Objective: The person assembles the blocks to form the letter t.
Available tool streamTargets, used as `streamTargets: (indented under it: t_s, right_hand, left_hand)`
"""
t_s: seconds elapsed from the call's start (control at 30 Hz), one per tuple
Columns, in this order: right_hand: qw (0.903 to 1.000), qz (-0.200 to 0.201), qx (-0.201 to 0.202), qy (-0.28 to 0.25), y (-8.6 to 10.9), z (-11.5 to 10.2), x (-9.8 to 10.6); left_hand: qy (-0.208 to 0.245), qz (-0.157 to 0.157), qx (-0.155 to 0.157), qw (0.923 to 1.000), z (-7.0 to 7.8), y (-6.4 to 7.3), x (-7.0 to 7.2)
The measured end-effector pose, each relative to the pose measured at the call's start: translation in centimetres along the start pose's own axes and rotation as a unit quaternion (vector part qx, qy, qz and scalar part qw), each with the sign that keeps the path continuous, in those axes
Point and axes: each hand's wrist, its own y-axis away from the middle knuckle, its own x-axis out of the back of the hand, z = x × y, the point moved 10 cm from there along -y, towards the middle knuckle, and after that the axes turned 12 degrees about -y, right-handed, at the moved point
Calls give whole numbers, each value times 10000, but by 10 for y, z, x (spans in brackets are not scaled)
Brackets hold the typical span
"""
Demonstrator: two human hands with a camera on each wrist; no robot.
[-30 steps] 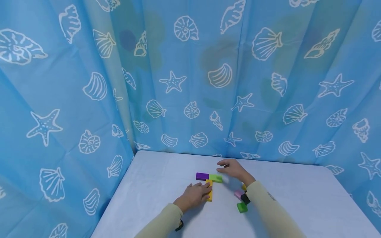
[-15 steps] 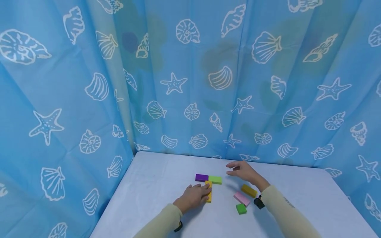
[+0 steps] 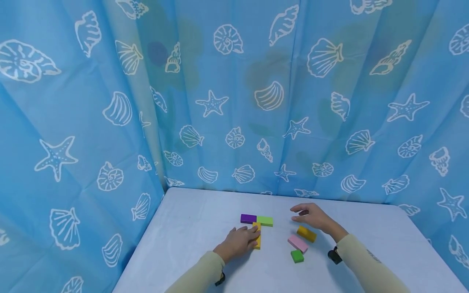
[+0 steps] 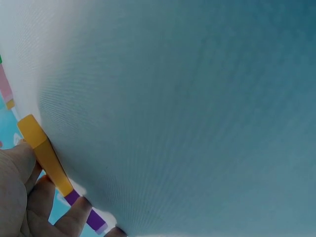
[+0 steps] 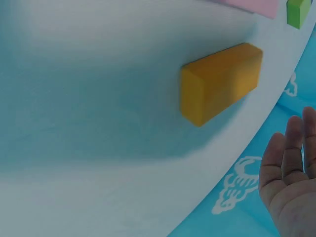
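Note:
My left hand (image 3: 239,241) rests on a long yellow block (image 3: 258,245), its extended fingers lying across the top. In the left wrist view, the thumb and fingertips touch that yellow block (image 4: 49,160). A purple block (image 3: 248,219) and a light green block (image 3: 265,221) lie end to end just past its far end. My right hand (image 3: 311,215) hovers with loosely bent fingers and holds nothing. Just below it lies a darker yellow block (image 3: 306,234), plainly seen in the right wrist view as a thick yellow bar (image 5: 222,84).
Near the darker yellow block are a pink block (image 3: 297,243) and a small green block (image 3: 297,256). Everything lies on a white-covered table (image 3: 205,211). A blue curtain (image 3: 234,114) with white shell prints hangs along the back and left edges.
My right hand has moved right, away from the light green block, uncovering the darker yellow and pink blocks. The left hand has stayed on the yellow block.

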Motion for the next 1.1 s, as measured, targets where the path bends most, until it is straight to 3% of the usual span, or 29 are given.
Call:
streamTargets:
  t_s: [0.37,0.53,1.1]
  right_hand:
    - [9998,22,-145,-120,12,28,7]
    - [9998,76,-63,-169,15,37,9]
    - [9973,186,-619,-341,26,66,6]
  left_hand:
    - [60,-101,38,9999,0,-2,-8]
    - [31,-40,20,10000,0,-2,-6]
    - [93,-81,39,9999,-1,-4,-4]
